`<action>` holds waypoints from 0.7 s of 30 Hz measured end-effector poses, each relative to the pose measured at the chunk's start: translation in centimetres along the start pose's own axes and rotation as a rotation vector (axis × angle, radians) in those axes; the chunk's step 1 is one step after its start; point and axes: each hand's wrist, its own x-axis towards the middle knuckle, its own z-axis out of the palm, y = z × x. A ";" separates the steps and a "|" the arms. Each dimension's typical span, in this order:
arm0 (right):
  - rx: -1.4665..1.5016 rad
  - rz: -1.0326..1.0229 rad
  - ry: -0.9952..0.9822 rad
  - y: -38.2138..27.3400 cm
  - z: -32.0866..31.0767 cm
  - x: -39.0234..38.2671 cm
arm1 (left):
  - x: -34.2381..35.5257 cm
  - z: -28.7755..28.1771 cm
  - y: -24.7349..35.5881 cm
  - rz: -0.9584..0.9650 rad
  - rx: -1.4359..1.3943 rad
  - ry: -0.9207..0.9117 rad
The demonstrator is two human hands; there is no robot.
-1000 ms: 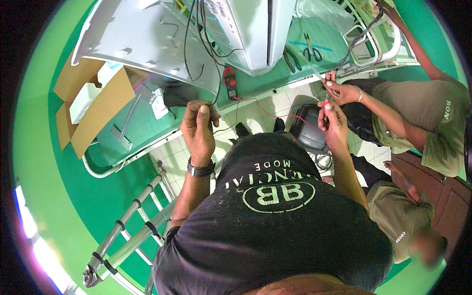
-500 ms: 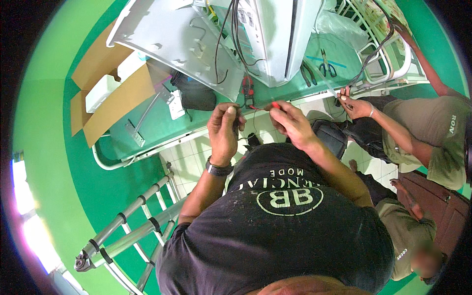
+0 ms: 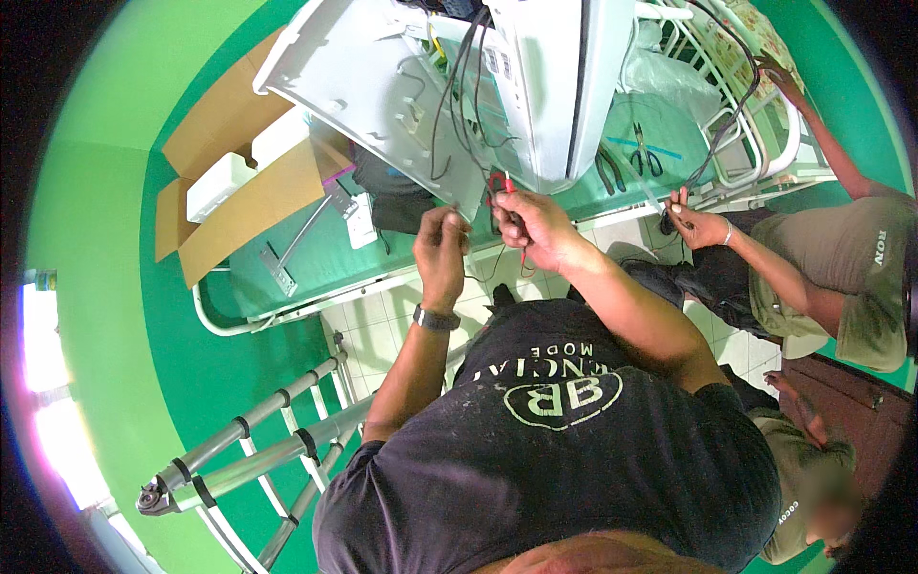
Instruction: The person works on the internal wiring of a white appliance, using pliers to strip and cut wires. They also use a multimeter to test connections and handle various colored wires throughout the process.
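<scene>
Right by the near edge of the green mattress (image 3: pixel 330 260), both hands are up close together, just beside each other. Right hand (image 3: pixel 537 230) has its fingers curled in around a red probe (image 3: pixel 510 183), with a thin red lead (image 3: pixel 525 262) dangling below it. Left hand (image 3: pixel 442 256), the one with the dark watch (image 3: pixel 436 318), has its fingertips pinched nearly together; can't tell if anything's between them, too small to make out. Red-and-black clamp meter (image 3: pixel 494 182) sits just behind the right hand at the mattress edge, partly hidden. Behind that you've got a big white unit (image 3: pixel 547 86) and a white cover panel (image 3: pixel 349 100), dark cables (image 3: pixel 457 96) hanging between. Pliers (image 3: pixel 609 170) and a blue-handled cutter (image 3: pixel 647 161) lie off to the right, cardboard box (image 3: pixel 251 222) to the left.
</scene>
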 end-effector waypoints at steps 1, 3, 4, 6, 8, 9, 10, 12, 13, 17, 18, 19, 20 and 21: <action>-0.024 0.006 0.003 -0.3 -0.4 -0.1 | 1.4 -0.2 -1.1 0.029 0.028 0.025; -0.065 0.015 0.006 -1.0 -0.5 -0.1 | 5.0 -0.6 -3.2 0.090 0.089 0.074; -0.100 0.013 -0.003 -1.1 -0.2 -0.4 | 7.0 -0.4 -4.7 0.390 0.401 0.120; -0.128 -0.010 -0.019 -1.1 -0.5 -0.5 | 8.5 1.0 -3.9 0.448 0.470 0.054; -0.149 -0.038 -0.042 -1.0 -0.5 -0.6 | 8.2 1.4 -2.8 0.271 0.292 -0.037; -0.149 -0.065 -0.046 -1.2 -0.6 -0.8 | 7.7 1.7 -2.0 0.194 0.227 -0.061; -0.149 -0.087 -0.051 -1.2 -0.6 -1.0 | 6.6 1.5 -0.9 0.113 0.165 -0.081; -0.191 -0.107 -0.052 -1.0 -0.6 -1.4 | 4.5 0.7 -0.7 0.080 0.115 -0.083; -0.211 -0.116 -0.056 -0.9 -0.5 -1.5 | 4.2 0.3 -1.1 0.140 0.119 -0.026; -0.284 -0.137 -0.058 -1.1 0.0 -1.4 | 4.0 0.1 -0.5 0.280 0.186 0.095; -0.305 -0.144 -0.068 -1.2 0.0 -1.3 | 4.4 0.5 0.5 0.272 0.228 0.086; -0.326 -0.146 -0.085 -1.3 0.1 -1.2 | 4.7 0.6 1.0 0.264 0.273 0.085; -0.362 -0.142 -0.107 -1.4 0.1 -1.1 | 5.3 0.1 1.1 0.208 0.336 0.030; -0.403 -0.159 -0.110 -1.6 0.1 -1.1 | 5.2 0.3 1.2 0.256 0.332 0.042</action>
